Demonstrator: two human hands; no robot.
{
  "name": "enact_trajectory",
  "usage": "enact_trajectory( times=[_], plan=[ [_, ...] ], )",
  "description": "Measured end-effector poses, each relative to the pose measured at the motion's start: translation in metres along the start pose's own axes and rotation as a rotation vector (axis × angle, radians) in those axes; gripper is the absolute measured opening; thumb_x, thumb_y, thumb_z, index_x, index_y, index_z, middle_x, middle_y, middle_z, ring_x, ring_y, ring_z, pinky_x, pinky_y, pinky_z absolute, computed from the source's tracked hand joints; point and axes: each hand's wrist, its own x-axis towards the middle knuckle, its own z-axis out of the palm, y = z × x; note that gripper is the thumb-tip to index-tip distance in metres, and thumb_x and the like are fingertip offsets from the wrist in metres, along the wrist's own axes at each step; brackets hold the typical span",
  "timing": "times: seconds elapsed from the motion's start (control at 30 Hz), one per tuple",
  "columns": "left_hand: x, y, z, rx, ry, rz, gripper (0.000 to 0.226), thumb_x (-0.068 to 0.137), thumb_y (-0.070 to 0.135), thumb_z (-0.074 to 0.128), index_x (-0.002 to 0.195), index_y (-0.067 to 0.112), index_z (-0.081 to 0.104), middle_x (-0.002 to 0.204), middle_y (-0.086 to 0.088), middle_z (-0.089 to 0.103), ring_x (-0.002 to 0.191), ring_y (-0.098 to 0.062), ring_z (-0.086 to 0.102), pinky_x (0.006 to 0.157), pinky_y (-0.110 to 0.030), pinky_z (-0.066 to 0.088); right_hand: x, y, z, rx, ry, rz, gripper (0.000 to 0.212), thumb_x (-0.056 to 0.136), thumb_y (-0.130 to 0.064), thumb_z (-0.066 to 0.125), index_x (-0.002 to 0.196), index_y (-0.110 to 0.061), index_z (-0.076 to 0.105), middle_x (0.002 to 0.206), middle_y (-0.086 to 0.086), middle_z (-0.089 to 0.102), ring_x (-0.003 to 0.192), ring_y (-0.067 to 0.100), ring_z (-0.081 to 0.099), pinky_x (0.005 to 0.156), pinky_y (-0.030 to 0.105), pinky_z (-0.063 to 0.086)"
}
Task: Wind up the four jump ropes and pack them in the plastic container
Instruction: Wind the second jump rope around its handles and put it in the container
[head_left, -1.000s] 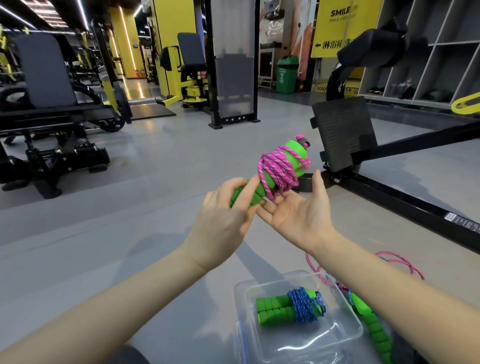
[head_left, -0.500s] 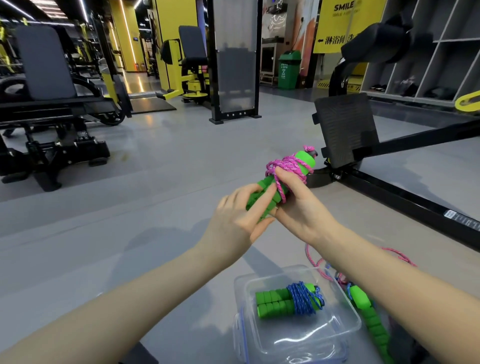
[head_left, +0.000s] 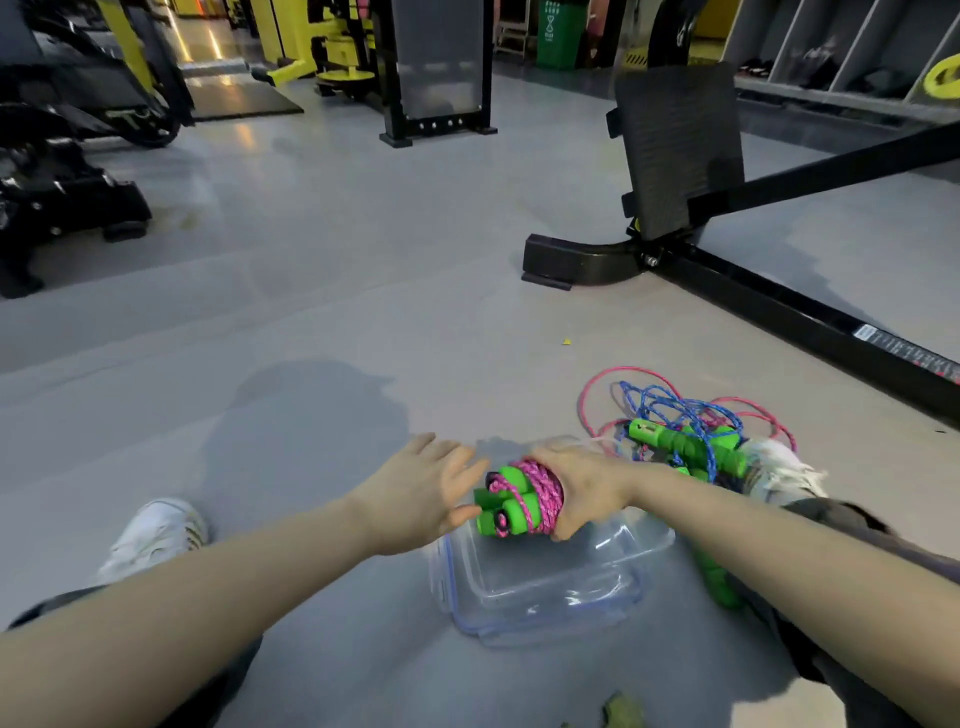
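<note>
My right hand (head_left: 584, 491) grips a wound jump rope (head_left: 519, 501), pink cord wrapped round its green handles, just above the clear plastic container (head_left: 545, 592) on the floor. My left hand (head_left: 426, 493) is flat and open, its fingertips next to the handle ends, holding nothing. A loose tangle of blue and pink ropes with green handles (head_left: 685, 436) lies on the floor behind the container to the right. The blue rope seen earlier in the container is hidden by my hand and the bundle.
A black machine base with a foot plate (head_left: 675, 156) and a long black rail (head_left: 810, 322) runs across the right. Another green handle (head_left: 719, 582) lies right of the container. My white shoes (head_left: 156, 535) rest on the grey floor. Gym machines stand at the back left.
The pink rope bundle came down from chest height to just over the container. My left hand let go of it and opened. The view tilted downward.
</note>
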Motion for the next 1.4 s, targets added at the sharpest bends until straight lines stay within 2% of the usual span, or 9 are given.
enact_trajectory(
  times=[0.13, 0.23, 0.33, 0.43, 0.73, 0.9, 1.13, 1.3, 1.4],
  plan=[
    [0.0, 0.026, 0.019, -0.215, -0.121, -0.087, 0.055, 0.087, 0.053, 0.029, 0.12, 0.016, 0.053, 0.101, -0.001, 0.066, 0.084, -0.017, 0.065, 0.079, -0.024, 0.049, 0.017, 0.003, 0.034, -0.074, -0.117, 0.038, 0.069, 0.063, -0.025, 0.079, 0.121, -0.011, 0.042, 0.115, 0.01, 0.05, 0.104, 0.024, 0.051, 0.085, 0.027, 0.043],
    [0.005, 0.041, 0.028, -0.371, -0.269, -0.222, 0.085, 0.08, 0.068, 0.018, 0.144, 0.016, 0.038, 0.139, -0.004, 0.047, 0.121, -0.023, 0.051, 0.101, -0.029, 0.037, 0.027, 0.001, 0.04, -0.136, -0.219, 0.06, 0.077, 0.065, -0.029, 0.079, 0.128, -0.012, 0.037, 0.124, 0.01, 0.047, 0.114, 0.026, 0.049, 0.095, 0.033, 0.044],
    [0.009, 0.052, 0.04, -0.444, -0.369, -0.269, 0.079, 0.088, 0.065, 0.043, 0.149, 0.019, 0.023, 0.151, 0.001, 0.03, 0.132, -0.019, 0.037, 0.106, -0.027, 0.026, 0.033, 0.002, 0.038, -0.057, -0.306, 0.081, 0.066, 0.066, -0.028, 0.078, 0.118, -0.015, 0.041, 0.114, 0.005, 0.049, 0.105, 0.024, 0.053, 0.086, 0.031, 0.047],
    [0.013, 0.057, 0.045, -0.497, -0.352, -0.272, 0.076, 0.087, 0.059, 0.052, 0.148, 0.022, 0.025, 0.148, 0.004, 0.032, 0.129, -0.017, 0.039, 0.103, -0.027, 0.03, 0.031, 0.007, 0.045, -0.04, -0.312, 0.103, 0.062, 0.066, -0.035, 0.078, 0.112, -0.018, 0.041, 0.103, 0.001, 0.047, 0.094, 0.02, 0.052, 0.076, 0.028, 0.044],
    [0.024, 0.077, 0.057, -0.438, -0.273, -0.308, 0.055, 0.084, 0.043, 0.064, 0.128, 0.013, 0.049, 0.125, -0.005, 0.051, 0.112, -0.027, 0.052, 0.084, -0.035, 0.043, 0.021, 0.021, 0.045, -0.106, -0.324, 0.1, 0.085, 0.072, -0.05, 0.052, 0.147, -0.024, 0.022, 0.124, 0.007, 0.035, 0.122, 0.028, 0.032, 0.103, 0.039, 0.031],
    [0.018, 0.071, 0.064, -0.418, -0.23, -0.234, 0.07, 0.039, 0.053, 0.088, 0.094, 0.018, 0.064, 0.083, 0.004, 0.063, 0.063, -0.016, 0.063, 0.043, -0.019, 0.044, 0.018, 0.027, 0.034, -0.259, -0.284, 0.033, 0.072, 0.083, -0.045, 0.06, 0.146, -0.031, 0.026, 0.115, 0.007, 0.037, 0.114, 0.026, 0.038, 0.095, 0.033, 0.034],
    [0.025, 0.074, 0.063, -0.575, -0.248, -0.302, 0.051, 0.082, 0.05, 0.058, 0.113, 0.009, 0.058, 0.105, -0.007, 0.059, 0.095, -0.029, 0.056, 0.084, -0.034, 0.046, 0.01, 0.038, 0.046, -0.13, -0.126, 0.031, 0.055, 0.075, -0.037, 0.073, 0.118, -0.013, 0.047, 0.108, 0.007, 0.06, 0.091, 0.022, 0.054, 0.075, 0.032, 0.043],
    [0.024, 0.078, 0.066, -0.559, -0.239, -0.323, 0.067, 0.073, 0.05, 0.071, 0.13, 0.019, 0.055, 0.109, -0.005, 0.059, 0.093, -0.028, 0.059, 0.078, -0.034, 0.052, 0.008, 0.041, 0.053, -0.056, -0.059, 0.056, 0.045, 0.074, -0.043, 0.067, 0.107, -0.012, 0.06, 0.102, 0.006, 0.063, 0.09, 0.024, 0.057, 0.08, 0.036, 0.048],
    [0.025, 0.08, 0.063, -0.579, -0.25, -0.315, 0.065, 0.077, 0.048, 0.071, 0.134, 0.022, 0.053, 0.118, -0.003, 0.055, 0.102, -0.027, 0.055, 0.079, -0.034, 0.049, 0.009, 0.045, 0.043, -0.049, 0.064, 0.038, 0.032, 0.083, -0.026, 0.053, 0.109, -0.012, 0.065, 0.106, 0.009, 0.058, 0.097, 0.025, 0.055, 0.089, 0.039, 0.045]
  ],
)
